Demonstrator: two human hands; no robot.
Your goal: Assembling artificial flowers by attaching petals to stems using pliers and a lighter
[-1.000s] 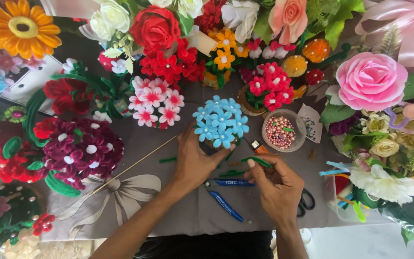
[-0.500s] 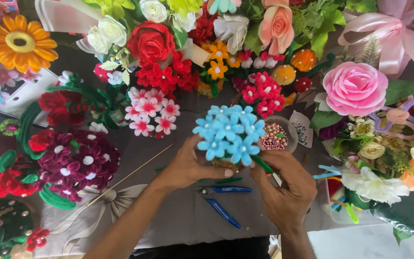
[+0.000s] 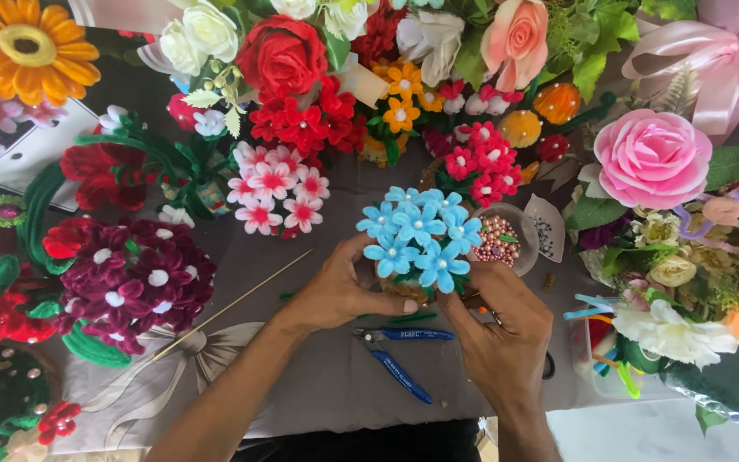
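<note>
A small bunch of light blue craft flowers [image 3: 418, 235] with white centres sits in a little brown pot, held between both hands just above the grey tablecloth [image 3: 318, 376]. My left hand [image 3: 344, 289] wraps the pot's left side with its thumb across the front. My right hand [image 3: 499, 329] grips the right side from below. Blue-handled pliers [image 3: 399, 355] lie on the cloth right under the hands. A small clear bowl of pink beads [image 3: 499, 240] stands just behind the bunch.
Handmade flowers ring the work spot: maroon blooms [image 3: 134, 278] at left, pink-white ones [image 3: 275, 190], red ones [image 3: 301, 120], a big pink rose [image 3: 652, 158] at right. A thin wooden stick [image 3: 233, 304] lies diagonally at left. A clear box of coloured stems [image 3: 605, 346] stands at right.
Both hands left the cloth, took hold of the blue flower pot and drew it toward me. The bunch now sits lower and nearer than a second ago.
</note>
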